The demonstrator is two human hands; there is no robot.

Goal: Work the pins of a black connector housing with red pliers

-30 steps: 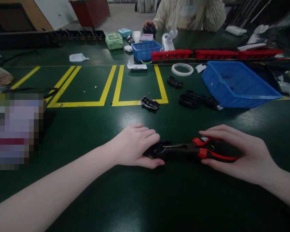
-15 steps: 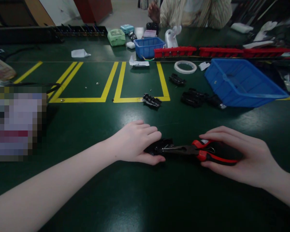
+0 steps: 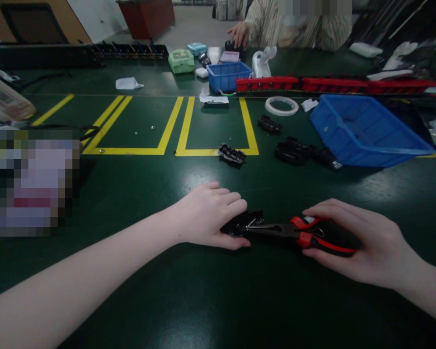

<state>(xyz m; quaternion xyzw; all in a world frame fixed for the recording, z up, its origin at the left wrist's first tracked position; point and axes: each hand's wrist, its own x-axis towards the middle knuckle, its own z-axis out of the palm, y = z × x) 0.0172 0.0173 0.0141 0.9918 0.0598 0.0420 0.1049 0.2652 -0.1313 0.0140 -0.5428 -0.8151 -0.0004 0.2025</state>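
My left hand [image 3: 209,215] lies low on the green table [image 3: 218,291], fingers curled over a small black plastic part [image 3: 241,224] and holding it down. My right hand [image 3: 356,242] is closed round the red and black handles of a pair of pliers [image 3: 298,231]. The pliers' dark jaws point left and meet the black part just beyond my left fingertips. Both hands rest on the table near its front middle.
Several more black parts [image 3: 294,151] lie past my hands beside a large blue bin [image 3: 366,131]. Yellow lines [image 3: 183,126], a tape roll [image 3: 281,105], a small blue bin [image 3: 225,76], red trays [image 3: 330,84] and green boxes sit farther back. Another person [image 3: 294,24] sits across the table.
My hands, the part and the pliers keep the same grip and barely shift on the table. The person opposite has moved a hand across the things in front of them.
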